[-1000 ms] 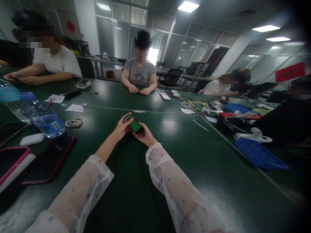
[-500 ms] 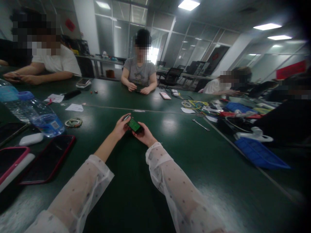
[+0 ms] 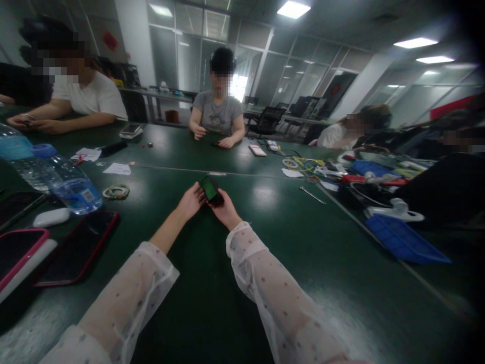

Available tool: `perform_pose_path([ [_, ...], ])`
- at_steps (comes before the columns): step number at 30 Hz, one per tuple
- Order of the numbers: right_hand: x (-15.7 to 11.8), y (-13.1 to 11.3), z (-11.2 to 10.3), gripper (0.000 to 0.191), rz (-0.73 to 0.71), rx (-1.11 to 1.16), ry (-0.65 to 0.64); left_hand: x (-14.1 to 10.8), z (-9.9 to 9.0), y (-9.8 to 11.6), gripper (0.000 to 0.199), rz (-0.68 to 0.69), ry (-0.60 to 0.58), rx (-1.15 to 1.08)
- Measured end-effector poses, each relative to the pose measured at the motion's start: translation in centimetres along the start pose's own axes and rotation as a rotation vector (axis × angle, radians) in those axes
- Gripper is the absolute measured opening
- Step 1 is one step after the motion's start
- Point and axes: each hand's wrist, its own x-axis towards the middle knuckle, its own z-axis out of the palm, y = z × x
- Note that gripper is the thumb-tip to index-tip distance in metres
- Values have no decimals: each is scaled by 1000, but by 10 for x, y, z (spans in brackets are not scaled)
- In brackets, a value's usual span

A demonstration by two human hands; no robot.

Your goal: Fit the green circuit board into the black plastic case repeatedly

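Note:
A small dark device with a lit green screen is held above the green table, straight ahead. My right hand is closed around its right and lower side. Just to the left of it is my left hand, its fingers apart and their tips close to the device's left edge; whether they touch it is hard to tell. Sheer white dotted sleeves cover both forearms.
Water bottles, a red-edged phone, a white case and bracelets lie left. A wrench, a blue tray and tangled cables are right. Across the table sits a person.
The device has turned more upright in my right hand. My left hand has loosened from its grip, its fingers now spread beside the device. The person opposite has shifted one hand slightly.

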Motion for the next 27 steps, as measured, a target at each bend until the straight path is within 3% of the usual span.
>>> perform_pose_path([
  [7, -5, 11, 5, 31, -163, -175, 7, -3, 12, 4, 34, -12, -10, 112],
  [13, -19, 16, 13, 38, -429, -594, 14, 3, 7, 7, 51, -95, -86, 137],
  [16, -27, 17, 18, 42, -553, -812, -36, 6, 1, 4, 55, -115, -36, 142],
  [19, -33, 18, 22, 46, -592, -933, -41, 7, -6, 1, 62, -124, 6, 129],
  [27, -37, 24, 24, 64, -581, -1086, -125, 5, -15, 1, 69, -112, -14, 74],
])
